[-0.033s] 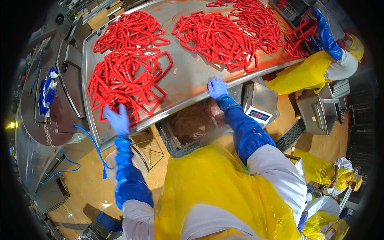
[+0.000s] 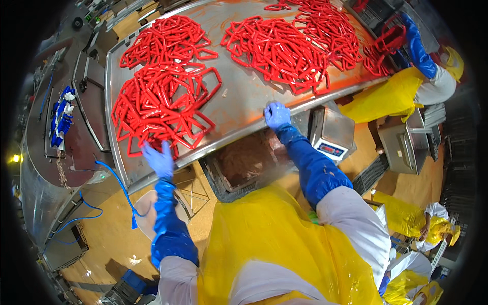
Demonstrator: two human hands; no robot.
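Note:
Piles of red linked sausages [image 2: 160,96] lie on a steel table [image 2: 223,114]. My left hand [image 2: 159,160], in a blue-violet glove, is at the near edge of the left pile with its fingers spread. It holds nothing I can see, and its fingertips overlap the lowest links; whether they touch is unclear. My right hand [image 2: 277,115], gloved alike, rests on the table's near rim with its fingers curled in. No sausage shows in it. Another large sausage pile [image 2: 279,53] lies beyond the right hand.
Below the table rim stands a tub [image 2: 239,165] of pale brown meat mixture. A scale [image 2: 333,133] stands right of it. At far right a co-worker in a yellow apron [image 2: 389,94] handles red links. A steel machine [image 2: 63,162] and blue hose [image 2: 122,185] are left.
My left hand has shifted slightly right and toward me, away from the left sausage pile. My right hand stays on the rim. The co-worker's red links have moved slightly.

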